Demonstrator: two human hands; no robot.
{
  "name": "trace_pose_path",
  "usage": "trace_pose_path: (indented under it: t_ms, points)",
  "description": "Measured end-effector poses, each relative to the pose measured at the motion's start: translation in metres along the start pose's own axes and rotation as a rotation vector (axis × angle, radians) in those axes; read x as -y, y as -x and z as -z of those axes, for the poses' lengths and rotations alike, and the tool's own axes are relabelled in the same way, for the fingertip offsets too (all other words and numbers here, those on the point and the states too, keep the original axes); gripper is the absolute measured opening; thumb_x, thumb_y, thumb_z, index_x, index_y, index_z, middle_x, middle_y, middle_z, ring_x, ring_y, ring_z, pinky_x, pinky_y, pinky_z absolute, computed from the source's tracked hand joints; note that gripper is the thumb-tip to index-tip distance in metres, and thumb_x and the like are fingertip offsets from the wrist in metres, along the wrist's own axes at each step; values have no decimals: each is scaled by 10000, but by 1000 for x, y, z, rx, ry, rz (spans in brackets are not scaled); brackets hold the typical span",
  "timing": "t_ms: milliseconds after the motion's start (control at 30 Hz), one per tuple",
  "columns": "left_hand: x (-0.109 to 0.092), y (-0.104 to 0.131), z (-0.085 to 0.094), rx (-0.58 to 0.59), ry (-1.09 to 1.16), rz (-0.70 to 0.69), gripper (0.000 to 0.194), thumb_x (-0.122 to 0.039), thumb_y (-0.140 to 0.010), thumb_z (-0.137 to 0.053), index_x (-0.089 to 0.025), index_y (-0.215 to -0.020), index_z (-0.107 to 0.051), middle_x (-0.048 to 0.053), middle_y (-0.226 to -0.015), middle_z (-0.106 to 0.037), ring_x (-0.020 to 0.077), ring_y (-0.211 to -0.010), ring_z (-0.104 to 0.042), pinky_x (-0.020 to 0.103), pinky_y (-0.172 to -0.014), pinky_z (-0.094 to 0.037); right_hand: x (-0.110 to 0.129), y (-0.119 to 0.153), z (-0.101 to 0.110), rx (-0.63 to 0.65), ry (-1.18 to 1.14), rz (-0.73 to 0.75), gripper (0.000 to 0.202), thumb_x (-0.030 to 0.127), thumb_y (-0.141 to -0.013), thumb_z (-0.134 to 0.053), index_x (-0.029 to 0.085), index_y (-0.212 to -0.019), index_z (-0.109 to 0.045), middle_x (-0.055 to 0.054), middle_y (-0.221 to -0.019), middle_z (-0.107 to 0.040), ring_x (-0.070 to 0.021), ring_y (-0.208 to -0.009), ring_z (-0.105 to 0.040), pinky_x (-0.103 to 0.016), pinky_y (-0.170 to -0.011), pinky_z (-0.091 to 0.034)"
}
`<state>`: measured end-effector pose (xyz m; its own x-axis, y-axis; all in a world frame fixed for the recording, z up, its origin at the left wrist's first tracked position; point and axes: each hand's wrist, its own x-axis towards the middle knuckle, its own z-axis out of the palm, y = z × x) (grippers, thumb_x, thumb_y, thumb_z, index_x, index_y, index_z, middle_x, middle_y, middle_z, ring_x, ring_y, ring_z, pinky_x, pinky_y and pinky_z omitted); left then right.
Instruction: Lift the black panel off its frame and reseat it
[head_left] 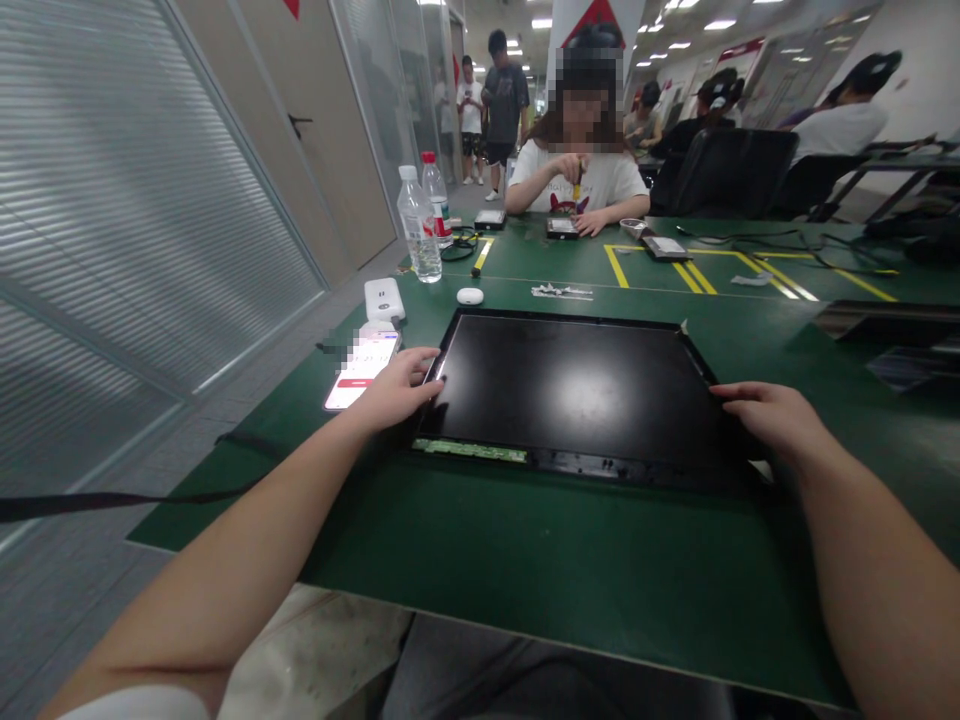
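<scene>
Held at its two short sides by a pair of bare hands as it lies level over a green table (525,560), a flat, dark screen panel (570,385) fills the middle of the view, its glossy face turned up and catching a pale glare. Near the left end of its closest long edge runs a narrow green circuit strip (469,451). The left hand (405,385) grasps the left edge, thumb and fingers apart around it. The right hand (772,415) grips the opposite edge with its fingertips; its underside is in shadow, so whether the panel's near right corner touches the table is hard to say. Just beside the left hand lies a phone (364,372) with a lit screen. Beyond it are a white boxy device (384,299) and, closer to the panel's far edge, a small rounded white case (470,297). Farther back stand two clear plastic bottles, one with a white cap (420,230) and one with a red cap (436,203). Across the table, a seated person in a white T-shirt (544,190) holds a slim tool upright over a small flat device (562,228). Yellow tape lines and black cables mark the table's far part. More people stand or sit in the background.
</scene>
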<state>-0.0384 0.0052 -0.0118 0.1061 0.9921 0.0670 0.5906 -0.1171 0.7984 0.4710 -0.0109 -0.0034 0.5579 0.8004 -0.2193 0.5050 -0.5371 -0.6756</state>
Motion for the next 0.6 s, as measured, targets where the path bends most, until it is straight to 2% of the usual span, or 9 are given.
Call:
trace_pose_path:
  t_ms: [67,133,200,433,600]
  points:
    - [-5,3,7,20,-70,-67,701,-571,-826,-794,-215,-1425,-718,189,-1541,-663,414,-1381,-664,616,-1202,-522,1,1,1,-7,16,14,406,114,-843,-651,137,-1192,-856,-76,-817,-740,-176,-637,-588,-297,-615,-450]
    - [-10,6,14,73,-184,-189,697,-616,-810,-821,-232,-1389,-754,173,-1529,-684,424,-1437,-618,612,-1257,-463,1,2,1,-19,30,30,383,117,-836,-659,139,-1159,-863,-80,-829,-749,-174,-647,-594,-291,-616,-451]
    - [-14,9,18,149,-248,-249,708,-640,-777,-858,-245,-1359,-786,166,-1538,-690,443,-1447,-610,619,-1278,-432,-1,1,1,-12,20,26,390,125,-841,-659,139,-1174,-861,-86,-846,-755,-176,-648,-597,-294,-612,-449]
    - [-15,9,27,219,-359,-230,833,-699,-650,-946,-319,-1378,-804,99,-1590,-683,446,-1451,-619,572,-1268,-447,-4,-1,-2,4,0,26,420,117,-850,-646,114,-1219,-847,-62,-765,-715,-169,-591,-558,-302,-589,-427]
    - [-15,9,29,264,-355,-230,810,-658,-636,-969,-347,-1369,-818,82,-1598,-684,445,-1462,-620,572,-1264,-454,2,4,0,3,27,10,439,115,-862,-628,119,-1247,-840,-55,-760,-712,-176,-600,-569,-303,-594,-442]
